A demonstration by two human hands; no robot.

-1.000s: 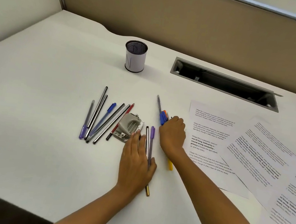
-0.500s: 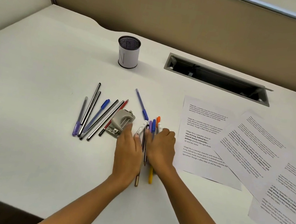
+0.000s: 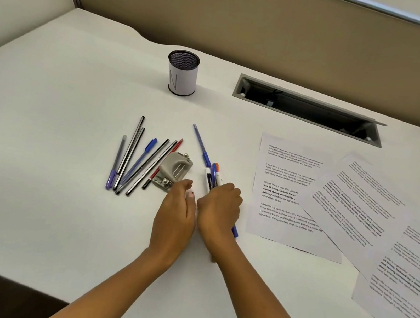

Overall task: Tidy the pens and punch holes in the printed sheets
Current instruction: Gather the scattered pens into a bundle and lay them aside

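My right hand [image 3: 220, 210] is closed around a bundle of pens [image 3: 213, 177] at the desk's middle; their capped tips stick out above the fingers and a blue end shows below the wrist. My left hand [image 3: 175, 214] presses against it from the left, fingers together, next to the grey hole punch [image 3: 174, 171]. A lone blue pen [image 3: 202, 145] lies just beyond the bundle. Several more pens [image 3: 137, 158] lie fanned out left of the punch. The mesh pen cup [image 3: 182, 73] stands upright further back. Printed sheets [image 3: 288, 193] lie overlapping on the right.
A recessed cable tray [image 3: 307, 109] opens in the desk behind the sheets. Beige partition walls [image 3: 227, 10] close the back and both sides. The white desk's [image 3: 42, 132] front edge runs just below my forearms.
Both hands have swept the loose middle pens together into one bundle, and my right hand has closed around it. The blue pen has been pushed to lie slanted above the bundle.
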